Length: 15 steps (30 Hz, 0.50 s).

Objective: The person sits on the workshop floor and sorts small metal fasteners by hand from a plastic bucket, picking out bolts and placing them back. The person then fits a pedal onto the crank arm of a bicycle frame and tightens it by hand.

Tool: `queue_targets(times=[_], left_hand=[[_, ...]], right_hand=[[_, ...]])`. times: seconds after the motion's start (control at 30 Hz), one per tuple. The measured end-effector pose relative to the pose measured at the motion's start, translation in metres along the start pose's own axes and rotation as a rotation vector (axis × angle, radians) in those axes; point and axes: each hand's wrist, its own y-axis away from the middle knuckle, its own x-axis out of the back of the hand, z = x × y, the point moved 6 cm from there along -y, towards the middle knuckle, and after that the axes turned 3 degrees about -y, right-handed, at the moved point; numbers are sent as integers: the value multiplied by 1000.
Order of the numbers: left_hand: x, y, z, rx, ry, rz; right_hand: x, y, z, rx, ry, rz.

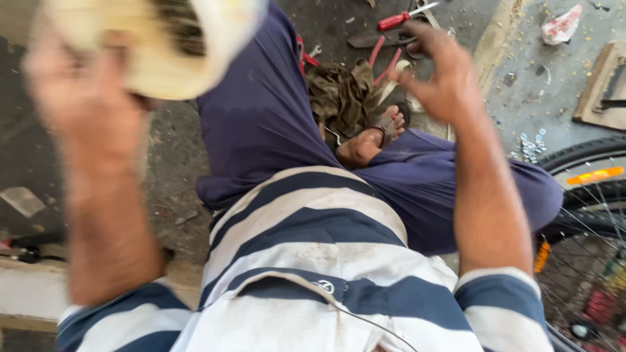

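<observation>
I am sitting on the ground in a striped shirt and dark blue trousers. My left hand (81, 98) is raised close to the camera and blurred, gripping a pale cream rounded object (156, 45) with a dark patch on it. My right hand (440, 75) hangs in the air above my bare foot (375, 140), fingers curled apart and holding nothing. A crumpled olive rag (339, 94) lies on the floor just beyond my knees.
A red-handled screwdriver (398, 19) and other red-handled tools (381, 58) lie on the concrete ahead. A bicycle wheel (587, 195) with an orange reflector stands at the right. Several small nuts (531, 146) and a wooden board (603, 88) lie at the far right.
</observation>
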Motion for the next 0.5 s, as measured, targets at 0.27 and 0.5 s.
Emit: queue_targets(times=[0.27,0.5], left_hand=[[69,66,-181,674,307,245],[90,166,-308,936,361,677]], right_hand=[[-32,21,189,-496,350,-74],[-46,43,233,-676,200,-152]])
